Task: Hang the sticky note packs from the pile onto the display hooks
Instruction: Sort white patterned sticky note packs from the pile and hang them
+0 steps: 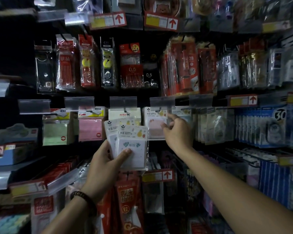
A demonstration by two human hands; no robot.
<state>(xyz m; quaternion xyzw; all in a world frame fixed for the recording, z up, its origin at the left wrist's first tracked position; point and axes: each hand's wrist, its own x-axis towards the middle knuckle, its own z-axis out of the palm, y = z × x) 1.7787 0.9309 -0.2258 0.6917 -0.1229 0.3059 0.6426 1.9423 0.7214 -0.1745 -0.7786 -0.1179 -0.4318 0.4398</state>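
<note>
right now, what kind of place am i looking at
Most likely a stationery shop aisle. Pen packs hang in rows, price tags carry red arrows, and the left hand holds sticky note packs while the right hand pinches a hung pack.

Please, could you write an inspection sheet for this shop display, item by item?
Surface: dark display wall, metal hook under clear label holder.
Job's things: fanned white BE HAPPY sticky note packs held; pink-pad fruit-print pack on hook.
Clutter: nothing seen.
Hands: left hand grips the fanned packs; right hand pinches the pink-pad pack's edge.
Cables: nothing seen.
Surroundings: red pen packs above, blue packs right.
</note>
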